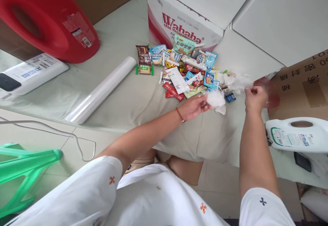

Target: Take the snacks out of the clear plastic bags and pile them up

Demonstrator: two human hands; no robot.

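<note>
My left hand [195, 106] is closed on a crumpled clear plastic bag [215, 99] just in front of a heap of small snack packets [184, 69] on a pale cloth-covered surface [133, 98]. My right hand [254, 95] is pinched on the thin film of the same bag, stretched out to the right. The two hands hold the bag apart between them, slightly above the cloth.
A roll of clear film [102, 90] lies left of the snacks. A white Wahaha carton [179, 21] stands behind them. A red jug [48, 21] and a white device [28, 73] are at left, a brown carton [304, 79] and white detergent jug [299, 135] at right, a green stool [23, 171] lower left.
</note>
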